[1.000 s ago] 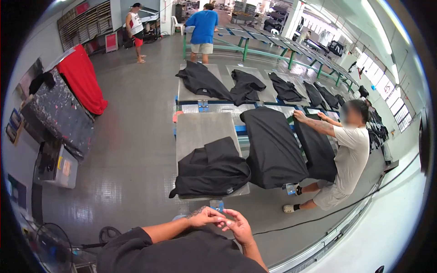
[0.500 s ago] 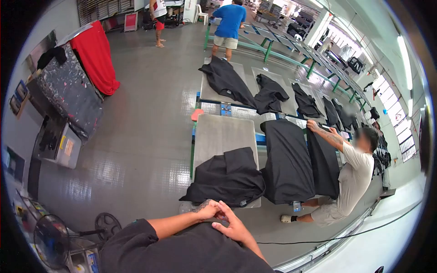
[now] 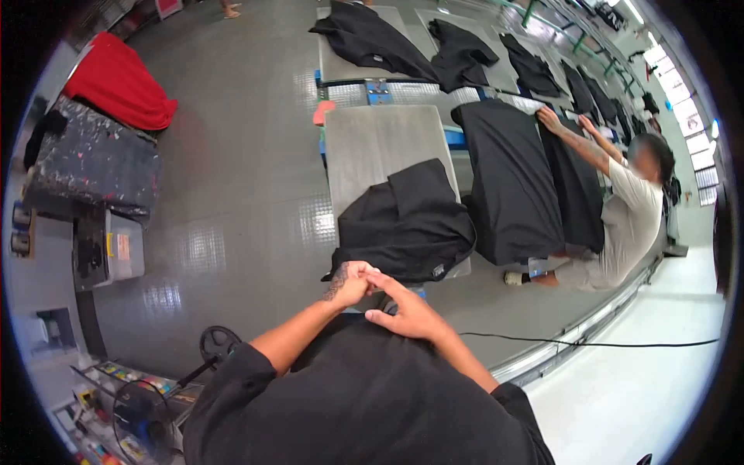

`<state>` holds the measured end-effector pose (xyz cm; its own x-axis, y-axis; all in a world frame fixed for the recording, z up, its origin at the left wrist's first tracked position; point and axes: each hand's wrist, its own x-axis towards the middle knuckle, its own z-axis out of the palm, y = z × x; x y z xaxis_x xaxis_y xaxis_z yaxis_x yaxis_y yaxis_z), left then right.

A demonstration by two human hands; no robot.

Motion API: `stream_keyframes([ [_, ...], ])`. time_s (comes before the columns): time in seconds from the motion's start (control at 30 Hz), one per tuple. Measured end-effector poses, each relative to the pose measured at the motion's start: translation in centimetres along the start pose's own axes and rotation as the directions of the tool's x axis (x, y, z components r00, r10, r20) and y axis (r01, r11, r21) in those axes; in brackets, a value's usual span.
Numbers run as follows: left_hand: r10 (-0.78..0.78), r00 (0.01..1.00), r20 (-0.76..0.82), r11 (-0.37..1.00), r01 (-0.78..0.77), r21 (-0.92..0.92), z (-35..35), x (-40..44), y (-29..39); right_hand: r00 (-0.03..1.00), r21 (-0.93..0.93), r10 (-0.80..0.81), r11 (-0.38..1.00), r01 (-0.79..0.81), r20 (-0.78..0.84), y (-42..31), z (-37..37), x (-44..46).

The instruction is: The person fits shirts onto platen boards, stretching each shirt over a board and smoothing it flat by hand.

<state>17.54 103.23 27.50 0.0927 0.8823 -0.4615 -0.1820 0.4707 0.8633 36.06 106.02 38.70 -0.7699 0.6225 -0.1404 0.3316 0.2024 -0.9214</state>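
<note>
My left hand (image 3: pixel 353 284) is in front of my body, its fingers curled and meeting the fingertips of my right hand. Whether anything small sits between them is hidden. My right hand (image 3: pixel 411 310) has its fingers stretched out and its thumb apart, with nothing seen in its palm. Just beyond both hands, a crumpled black T-shirt (image 3: pixel 407 225) lies over the near end of a flat grey board (image 3: pixel 380 139). Neither hand seems to touch the shirt.
At the right, a co-worker (image 3: pixel 632 209) handles a black shirt (image 3: pixel 570 178) on a board beside another draped black shirt (image 3: pixel 508 182). More black shirts (image 3: pixel 372 39) lie on boards behind. A red cloth (image 3: pixel 120 81), a plastic bin (image 3: pixel 125 246) and a fan (image 3: pixel 143 418) stand left.
My view has tilted down, so the boards and shirts sit higher in it. My hands stay together at my front. The co-worker's hands remain at the board's far end.
</note>
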Motion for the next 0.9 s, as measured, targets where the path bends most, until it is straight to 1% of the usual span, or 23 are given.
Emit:
stream_keyframes([
  [0.07,0.034,0.996,-0.083,0.994,-0.025,0.107,0.4,0.2,0.8,0.991,0.178,0.136,0.975,-0.134,-0.001,0.6,-1.4,0.1],
  [0.1,0.057,0.991,-0.120,0.997,-0.050,0.062,0.4,0.7,0.0,0.986,0.198,0.148,0.972,-0.130,-0.075,1.7,-1.6,0.0],
  [0.13,0.085,0.983,-0.163,0.996,-0.083,0.022,0.8,1.1,0.4,0.978,0.237,0.135,0.967,-0.095,-0.157,3.3,-1.7,0.2],
  [0.17,0.060,0.979,-0.193,0.997,-0.051,0.051,1.0,1.0,1.1,0.972,0.246,0.187,0.958,-0.148,-0.144,4.7,-2.5,0.1],
  [0.2,0.110,0.968,-0.224,0.994,-0.107,0.026,1.7,0.6,2.4,0.962,0.258,0.240,0.945,-0.200,-0.133,5.4,-3.5,0.0],
  [0.27,0.102,0.929,-0.357,0.994,-0.109,0.001,2.6,0.7,3.3,0.943,0.343,0.280,0.917,-0.205,-0.183,7.5,-5.5,-0.2],
  [0.3,0.079,0.917,-0.391,0.996,-0.084,0.005,2.9,0.7,3.3,0.940,0.383,0.277,0.905,-0.186,-0.198,8.5,-6.6,-0.5],
  [0.33,0.058,0.902,-0.428,0.998,-0.062,0.005,3.3,0.8,3.4,0.936,0.475,0.294,0.863,-0.173,-0.192,9.7,-7.8,-0.8],
  [0.37,0.028,0.890,-0.455,1.000,-0.029,0.005,3.7,0.9,3.5,0.913,0.502,0.328,0.848,-0.170,-0.245,10.9,-9.0,-1.2],
  [0.4,0.005,0.885,-0.465,0.999,-0.028,-0.042,3.5,1.1,2.4,0.886,0.526,0.363,0.833,-0.170,-0.289,12.4,-10.2,-1.7],
  [0.47,-0.025,0.864,-0.503,1.000,0.022,-0.013,3.4,0.7,1.5,0.832,0.403,0.373,0.892,-0.202,-0.410,15.5,-12.6,-2.6],
  [0.5,-0.059,0.853,-0.519,0.998,0.047,-0.037,3.4,0.3,0.9,0.769,0.417,0.447,0.871,-0.259,-0.456,15.7,-14.4,-2.9],
  [0.53,-0.081,0.839,-0.537,0.997,0.068,-0.045,3.9,-0.5,1.2,0.735,0.421,0.485,0.858,-0.295,-0.474,16.7,-15.9,-3.1],
  [0.6,-0.044,0.830,-0.556,0.999,0.020,-0.049,4.4,-2.0,0.6,0.691,0.392,0.482,0.870,-0.300,-0.540,21.7,-17.4,-3.2],
  [0.63,-0.058,0.825,-0.562,0.998,0.035,-0.052,5.0,-3.0,0.2,0.676,0.250,0.453,0.890,-0.381,-0.582,24.5,-17.9,-3.1],
  [0.67,-0.055,0.819,-0.571,0.997,0.010,-0.082,5.6,-3.8,-0.2,0.668,0.097,0.408,0.887,-0.451,-0.623,26.8,-18.4,-2.8],
  [0.7,-0.045,0.814,-0.580,0.994,-0.024,-0.111,6.2,-4.4,-0.6,0.643,0.142,0.493,0.844,-0.517,-0.586,27.2,-19.0,-2.3],
  [0.73,-0.042,0.809,-0.587,0.993,-0.030,-0.113,6.8,-5.0,-1.3,0.651,0.136,0.487,0.848,-0.512,-0.583,27.4,-19.2,-2.0],
  [0.8,-0.118,0.834,-0.540,0.984,0.026,-0.174,7.8,-6.4,-3.3,0.713,-0.071,0.484,0.801,-0.594,-0.507,27.0,-18.4,-1.2],
  [0.83,-0.145,0.839,-0.525,0.982,0.055,-0.183,8.6,-6.9,-3.6,0.769,-0.094,0.383,0.865,-0.493,-0.512,27.0,-17.3,-0.6],
  [0.87,-0.141,0.834,-0.533,0.982,0.049,-0.183,9.5,-7.3,-4.1,0.823,-0.126,0.265,0.919,-0.373,-0.503,26.9,-16.1,0.0],
  [0.9,-0.132,0.828,-0.545,0.982,0.036,-0.183,10.5,-7.7,-4.1,0.850,-0.015,0.291,0.944,-0.330,-0.439,24.3,-15.2,0.2],
])
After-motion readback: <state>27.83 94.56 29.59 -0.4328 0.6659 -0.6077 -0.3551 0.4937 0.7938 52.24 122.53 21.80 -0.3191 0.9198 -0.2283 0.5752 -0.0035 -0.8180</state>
